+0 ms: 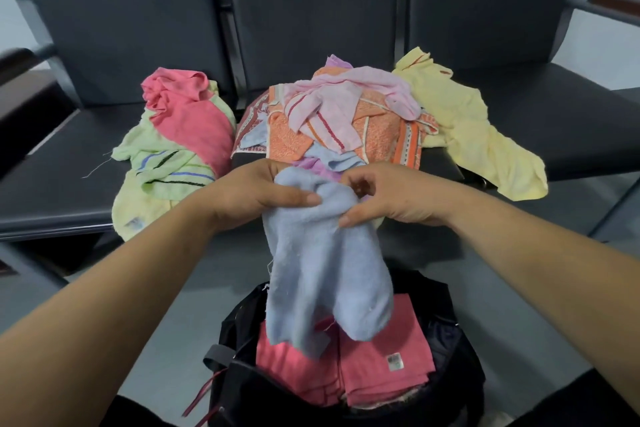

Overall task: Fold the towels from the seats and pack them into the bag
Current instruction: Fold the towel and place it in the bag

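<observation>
My left hand (256, 194) and right hand (388, 199) both pinch the light blue towel's (325, 274) top; it hangs bunched over the black bag (460, 354), above folded pink towels (381, 367). Folding it bunched could leave a lumpy bundle.

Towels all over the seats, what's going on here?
A person grips a light blue towel in the left hand and right hand; it hangs unfolded above an open black bag. The bag already holds folded pink towels. Crumpled towels lie on the dark seats: a pink and green heap, an orange pile, a yellow towel.
</observation>
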A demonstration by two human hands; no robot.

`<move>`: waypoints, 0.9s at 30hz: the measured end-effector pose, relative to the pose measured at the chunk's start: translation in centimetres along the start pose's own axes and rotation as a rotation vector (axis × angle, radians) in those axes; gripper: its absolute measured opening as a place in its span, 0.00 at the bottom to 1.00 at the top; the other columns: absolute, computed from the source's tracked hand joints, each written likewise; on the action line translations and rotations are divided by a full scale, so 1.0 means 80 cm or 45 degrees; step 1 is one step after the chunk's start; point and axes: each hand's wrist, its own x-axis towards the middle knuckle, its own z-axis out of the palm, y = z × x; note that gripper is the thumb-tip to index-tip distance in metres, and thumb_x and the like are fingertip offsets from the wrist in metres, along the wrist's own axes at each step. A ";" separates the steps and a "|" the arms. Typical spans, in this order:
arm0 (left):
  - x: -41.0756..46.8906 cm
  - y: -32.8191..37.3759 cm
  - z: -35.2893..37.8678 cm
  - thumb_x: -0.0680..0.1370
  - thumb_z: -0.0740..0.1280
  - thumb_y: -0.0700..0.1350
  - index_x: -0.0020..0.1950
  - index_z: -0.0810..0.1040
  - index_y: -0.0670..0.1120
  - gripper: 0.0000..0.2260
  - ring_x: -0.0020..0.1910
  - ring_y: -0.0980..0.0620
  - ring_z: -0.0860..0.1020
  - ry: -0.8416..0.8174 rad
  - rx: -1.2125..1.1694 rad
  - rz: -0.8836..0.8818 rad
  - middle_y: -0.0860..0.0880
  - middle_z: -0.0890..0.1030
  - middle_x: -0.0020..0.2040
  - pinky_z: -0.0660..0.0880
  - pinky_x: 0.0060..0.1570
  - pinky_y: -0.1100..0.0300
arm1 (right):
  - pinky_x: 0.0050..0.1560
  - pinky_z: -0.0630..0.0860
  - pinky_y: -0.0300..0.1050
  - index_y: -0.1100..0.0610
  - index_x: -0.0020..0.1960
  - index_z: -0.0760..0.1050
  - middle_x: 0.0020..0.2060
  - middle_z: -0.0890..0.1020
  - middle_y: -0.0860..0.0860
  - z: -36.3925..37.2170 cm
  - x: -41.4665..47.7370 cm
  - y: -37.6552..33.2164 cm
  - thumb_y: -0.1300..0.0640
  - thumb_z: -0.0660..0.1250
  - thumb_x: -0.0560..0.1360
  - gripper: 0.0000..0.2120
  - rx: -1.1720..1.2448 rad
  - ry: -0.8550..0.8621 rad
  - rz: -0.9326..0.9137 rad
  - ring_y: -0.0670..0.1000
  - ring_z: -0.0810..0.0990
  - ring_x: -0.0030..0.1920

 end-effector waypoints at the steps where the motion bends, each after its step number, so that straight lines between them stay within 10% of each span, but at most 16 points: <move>1: 0.001 -0.002 -0.002 0.70 0.76 0.39 0.51 0.85 0.39 0.11 0.48 0.46 0.84 -0.014 0.033 -0.001 0.39 0.86 0.50 0.80 0.50 0.56 | 0.51 0.76 0.42 0.65 0.50 0.79 0.46 0.84 0.54 0.000 -0.002 0.001 0.64 0.78 0.71 0.12 0.032 -0.025 0.012 0.47 0.81 0.47; 14: 0.017 -0.009 0.013 0.75 0.72 0.37 0.45 0.78 0.42 0.04 0.35 0.58 0.77 -0.186 -0.086 0.049 0.50 0.79 0.36 0.74 0.39 0.69 | 0.47 0.72 0.40 0.61 0.40 0.79 0.36 0.79 0.51 0.003 -0.006 -0.008 0.54 0.80 0.68 0.13 0.370 -0.121 0.124 0.46 0.77 0.41; 18: 0.016 -0.013 0.001 0.72 0.72 0.37 0.40 0.74 0.49 0.10 0.33 0.57 0.70 -0.224 0.069 0.075 0.51 0.73 0.35 0.69 0.34 0.68 | 0.32 0.63 0.32 0.57 0.42 0.78 0.24 0.72 0.40 -0.008 -0.007 -0.012 0.54 0.79 0.71 0.11 -0.192 0.112 0.090 0.39 0.68 0.27; 23: 0.012 -0.016 -0.012 0.71 0.76 0.41 0.45 0.77 0.53 0.10 0.40 0.53 0.72 -0.210 0.278 0.030 0.48 0.75 0.41 0.71 0.40 0.63 | 0.33 0.66 0.43 0.53 0.44 0.75 0.32 0.74 0.44 -0.023 -0.011 -0.006 0.54 0.78 0.71 0.11 -0.956 -0.194 0.332 0.43 0.72 0.30; 27: 0.007 -0.031 -0.020 0.70 0.77 0.47 0.59 0.76 0.45 0.21 0.48 0.45 0.77 -0.282 0.445 -0.171 0.38 0.80 0.49 0.74 0.53 0.44 | 0.33 0.67 0.42 0.56 0.37 0.81 0.27 0.78 0.48 -0.039 -0.021 -0.002 0.56 0.77 0.72 0.08 -0.859 -0.192 0.263 0.43 0.71 0.27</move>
